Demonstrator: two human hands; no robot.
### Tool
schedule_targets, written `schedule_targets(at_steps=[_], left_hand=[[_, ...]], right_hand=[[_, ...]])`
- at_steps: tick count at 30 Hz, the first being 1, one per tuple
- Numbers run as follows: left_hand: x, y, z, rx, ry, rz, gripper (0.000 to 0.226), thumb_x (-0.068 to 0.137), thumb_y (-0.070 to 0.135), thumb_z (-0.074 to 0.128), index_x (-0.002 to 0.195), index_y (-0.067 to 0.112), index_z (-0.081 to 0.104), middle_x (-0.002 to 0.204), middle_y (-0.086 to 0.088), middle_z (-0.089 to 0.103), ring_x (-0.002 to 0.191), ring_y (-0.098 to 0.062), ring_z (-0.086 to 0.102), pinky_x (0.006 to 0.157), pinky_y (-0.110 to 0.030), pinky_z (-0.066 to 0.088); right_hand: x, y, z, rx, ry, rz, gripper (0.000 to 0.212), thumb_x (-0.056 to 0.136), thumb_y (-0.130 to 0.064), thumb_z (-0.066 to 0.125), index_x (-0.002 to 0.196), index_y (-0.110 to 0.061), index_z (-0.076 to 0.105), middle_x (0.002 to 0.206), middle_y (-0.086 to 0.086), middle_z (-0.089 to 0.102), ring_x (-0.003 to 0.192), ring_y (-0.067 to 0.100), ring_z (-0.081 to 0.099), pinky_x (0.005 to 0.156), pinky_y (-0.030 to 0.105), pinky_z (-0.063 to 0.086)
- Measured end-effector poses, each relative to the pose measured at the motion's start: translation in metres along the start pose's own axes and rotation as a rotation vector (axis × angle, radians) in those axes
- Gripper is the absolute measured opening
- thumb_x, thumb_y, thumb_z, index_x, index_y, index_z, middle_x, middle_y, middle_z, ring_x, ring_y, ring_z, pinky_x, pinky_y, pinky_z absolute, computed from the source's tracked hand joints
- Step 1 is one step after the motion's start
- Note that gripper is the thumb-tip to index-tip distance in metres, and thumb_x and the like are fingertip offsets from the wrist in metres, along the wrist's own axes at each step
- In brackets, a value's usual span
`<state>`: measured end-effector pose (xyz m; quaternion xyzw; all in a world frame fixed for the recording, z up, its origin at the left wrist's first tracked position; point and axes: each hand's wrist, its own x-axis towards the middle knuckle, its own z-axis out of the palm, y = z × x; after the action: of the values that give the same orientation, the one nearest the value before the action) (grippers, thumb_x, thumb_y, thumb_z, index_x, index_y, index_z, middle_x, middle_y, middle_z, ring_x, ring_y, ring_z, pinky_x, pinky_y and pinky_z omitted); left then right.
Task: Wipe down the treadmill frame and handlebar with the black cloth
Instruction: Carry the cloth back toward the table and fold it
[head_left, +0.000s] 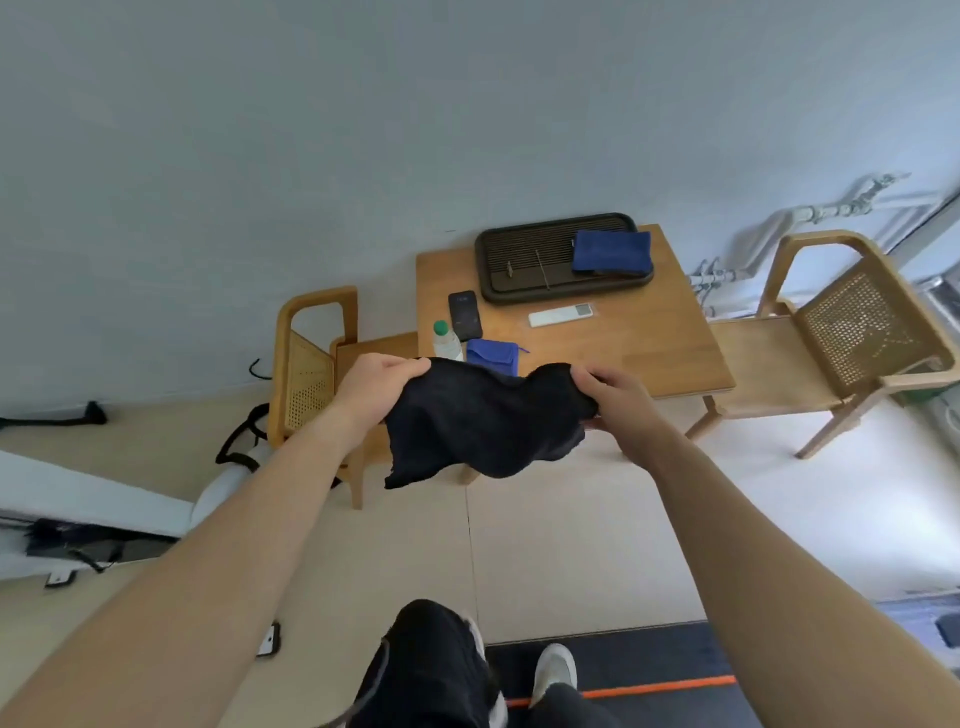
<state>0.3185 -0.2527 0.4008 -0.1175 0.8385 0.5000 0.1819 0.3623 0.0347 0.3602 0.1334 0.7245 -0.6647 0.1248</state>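
**Black cloth held up between both hands**

The black cloth (483, 421) is gripped at its upper edge on both sides. One end is bunched under the curled fingers of the left hand (379, 384); the other end is pinched in the right hand (618, 400), with the thumb laid on top. Between and below the hands the cloth hangs slack in the air and touches nothing else.

Beyond the hands a wooden desk (649, 353) is seen. On its far side a dark slatted tray (498, 249) is set, and a folded blue cloth (613, 253) lies in the tray's right end. Just beyond the left hand a green-capped bottle (447, 340) and a blue pouch (491, 356) are partly hidden by the cloth. A dark phone (465, 315) and a white remote (561, 315) lie between these and the tray.

Below the hands, a dark surface with an orange stripe (623, 670) is cut off by the frame edge. It cannot be told whether this belongs to the treadmill. A white frame part (78, 499), far to the left of the left hand, is likewise cut off and hard to identify.
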Motion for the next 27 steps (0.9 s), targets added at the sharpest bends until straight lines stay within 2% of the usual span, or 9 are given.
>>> schedule_targets(at_steps=[4,7,9,11,14,17,20,23,27], left_hand=[[0.06,-0.018,0.009,0.132,-0.185,0.041,0.042,0.098,0.045,0.06,0.09,0.008,0.078,0.083,-0.01,0.073,0.079,-0.031,0.068,0.069,-0.035,0.05],[0.115,-0.045,0.024,0.239,-0.357,0.062,0.044,0.099,0.048,0.058,0.101,0.007,0.075,0.096,-0.012,0.074,0.09,-0.029,0.07,0.076,-0.036,0.055],[0.156,-0.074,0.038,0.28,-0.455,0.105,0.042,0.1,0.046,0.058,0.102,0.007,0.074,0.1,-0.011,0.075,0.093,-0.026,0.07,0.08,-0.037,0.057],[0.196,-0.106,0.052,0.26,-0.504,0.14,0.036,0.101,0.041,0.057,0.095,0.009,0.073,0.091,-0.008,0.073,0.086,-0.019,0.067,0.078,-0.035,0.057],[0.237,-0.127,0.063,0.172,-0.566,0.209,0.025,0.101,0.033,0.061,0.093,0.013,0.072,0.078,0.001,0.07,0.077,-0.014,0.064,0.068,-0.027,0.055],[0.25,-0.125,0.059,-0.01,-0.635,0.17,0.017,0.097,0.021,0.067,0.108,0.011,0.074,0.099,-0.004,0.079,0.097,-0.021,0.074,0.09,-0.039,0.059],[0.253,-0.111,0.049,-0.17,-0.727,0.063,0.022,0.096,0.006,0.066,0.117,0.007,0.071,0.109,-0.013,0.077,0.104,-0.028,0.073,0.096,-0.042,0.057],[0.263,-0.096,0.043,-0.356,-0.77,-0.025,0.029,0.094,-0.003,0.064,0.122,0.003,0.067,0.112,-0.015,0.076,0.103,-0.026,0.074,0.082,-0.029,0.06],[0.271,-0.085,0.046,-0.505,-0.673,-0.115,0.03,0.091,-0.004,0.067,0.121,0.003,0.069,0.102,-0.012,0.078,0.09,-0.018,0.077,0.066,-0.02,0.059]], right_hand=[[0.051,0.012,0.023,-0.103,0.071,-0.037,0.046,0.099,-0.033,0.054,0.073,0.005,0.048,0.071,0.006,0.04,0.07,0.017,0.039,0.067,0.035,0.032],[0.092,0.034,0.041,-0.125,0.068,-0.088,0.047,0.093,-0.029,0.059,0.067,0.003,0.037,0.068,0.008,0.03,0.066,0.019,0.03,0.065,0.036,0.024],[0.124,0.064,0.062,-0.152,0.08,-0.114,0.049,0.095,-0.023,0.062,0.052,-0.008,0.043,0.057,0.004,0.033,0.056,0.016,0.033,0.057,0.028,0.027],[0.16,0.097,0.089,-0.169,0.101,-0.147,0.053,0.096,-0.02,0.064,0.044,-0.023,0.055,0.048,-0.012,0.044,0.047,0.006,0.042,0.05,0.019,0.035],[0.194,0.122,0.125,-0.116,0.201,-0.211,0.029,0.094,-0.024,0.069,0.067,-0.016,0.07,0.062,-0.004,0.062,0.062,0.007,0.059,0.058,0.021,0.046],[0.201,0.111,0.143,-0.132,0.225,-0.219,0.029,0.097,-0.027,0.065,0.081,-0.004,0.072,0.074,0.016,0.067,0.068,0.011,0.061,0.063,0.027,0.048],[0.2,0.089,0.145,-0.231,0.241,-0.219,0.024,0.1,-0.024,0.061,0.087,-0.009,0.075,0.077,0.018,0.067,0.069,0.016,0.059,0.065,0.041,0.05],[0.203,0.077,0.141,-0.214,0.243,-0.207,0.02,0.101,-0.016,0.058,0.103,-0.012,0.077,0.093,0.018,0.074,0.086,0.028,0.071,0.081,0.053,0.06],[0.201,0.069,0.141,-0.299,0.21,-0.266,0.025,0.101,-0.015,0.054,0.104,-0.024,0.077,0.091,0.003,0.076,0.09,0.019,0.072,0.085,0.041,0.061]])
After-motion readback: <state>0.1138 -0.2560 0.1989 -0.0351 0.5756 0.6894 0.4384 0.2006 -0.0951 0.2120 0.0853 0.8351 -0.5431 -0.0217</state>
